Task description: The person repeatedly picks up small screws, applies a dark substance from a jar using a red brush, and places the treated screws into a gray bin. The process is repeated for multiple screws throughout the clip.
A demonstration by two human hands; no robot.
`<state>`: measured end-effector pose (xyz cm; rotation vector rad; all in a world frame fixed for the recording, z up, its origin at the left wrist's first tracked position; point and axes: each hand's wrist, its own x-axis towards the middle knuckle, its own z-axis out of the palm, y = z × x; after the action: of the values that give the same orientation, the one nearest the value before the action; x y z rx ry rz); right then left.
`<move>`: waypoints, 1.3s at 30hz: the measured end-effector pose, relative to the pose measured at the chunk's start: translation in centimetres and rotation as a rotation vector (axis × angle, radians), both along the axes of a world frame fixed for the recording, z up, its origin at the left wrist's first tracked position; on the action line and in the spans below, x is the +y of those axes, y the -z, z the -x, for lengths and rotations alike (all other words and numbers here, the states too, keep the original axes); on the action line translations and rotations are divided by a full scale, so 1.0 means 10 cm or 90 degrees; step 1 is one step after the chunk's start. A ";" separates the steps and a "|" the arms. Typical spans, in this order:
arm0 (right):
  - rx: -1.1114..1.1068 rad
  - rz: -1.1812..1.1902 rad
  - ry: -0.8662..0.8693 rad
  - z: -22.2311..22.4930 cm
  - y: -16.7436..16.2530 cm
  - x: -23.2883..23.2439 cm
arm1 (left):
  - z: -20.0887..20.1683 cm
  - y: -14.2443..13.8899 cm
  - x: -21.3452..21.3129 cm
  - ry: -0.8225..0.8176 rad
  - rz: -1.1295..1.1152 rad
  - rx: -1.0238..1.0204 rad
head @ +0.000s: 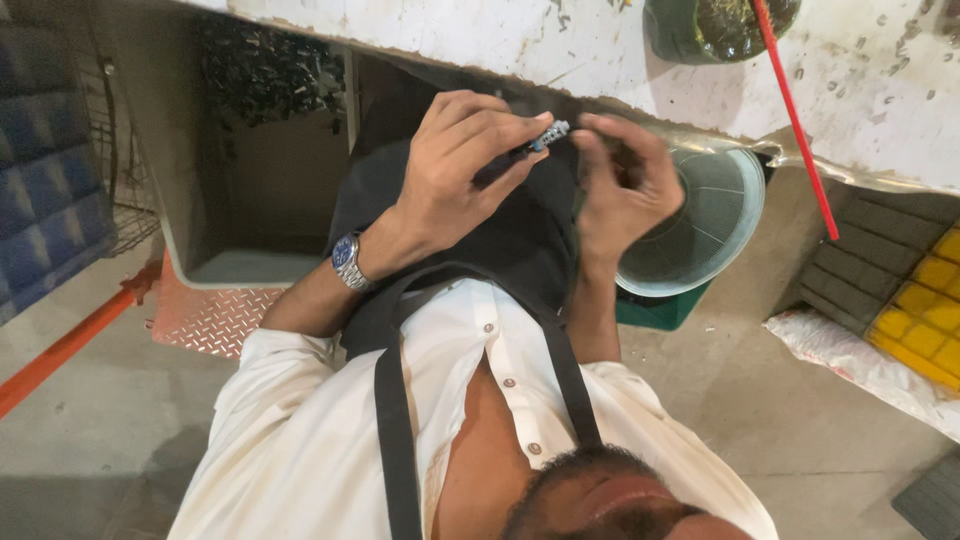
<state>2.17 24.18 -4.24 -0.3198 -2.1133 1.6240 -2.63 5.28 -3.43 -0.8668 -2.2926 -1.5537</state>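
A worn white worktop [620,50] crosses the top, with bare concrete floor [90,420] below it, a red checker plate [205,320] and orange bar [60,350] at its left, yellow tactile paving [925,310] at its right.

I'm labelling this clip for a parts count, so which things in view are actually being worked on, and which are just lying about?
In hand:
- small ribbed metal part, pinched by the left hand
- right hand, fingers at the part's tip; blurred

Lying about:
- pale round bowl
- green tub on the white bench
- red rod
- yellow blocks
- blue crates
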 end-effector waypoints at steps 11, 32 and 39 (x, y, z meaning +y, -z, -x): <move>0.301 0.002 0.287 -0.04 -0.08 1.11 | 0.06 -0.02 0.14 -0.032 0.011 -0.012; 0.265 0.245 0.257 -0.16 -0.11 0.97 | 0.13 -0.04 -0.13 -0.104 0.031 0.001; 0.174 0.140 0.144 0.08 0.10 1.01 | 0.00 -0.09 -0.56 -0.405 0.253 -0.064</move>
<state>1.41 34.27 -5.23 -0.3688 -1.6395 1.6618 -2.65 -0.29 -2.50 -0.0822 -2.6277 -0.9035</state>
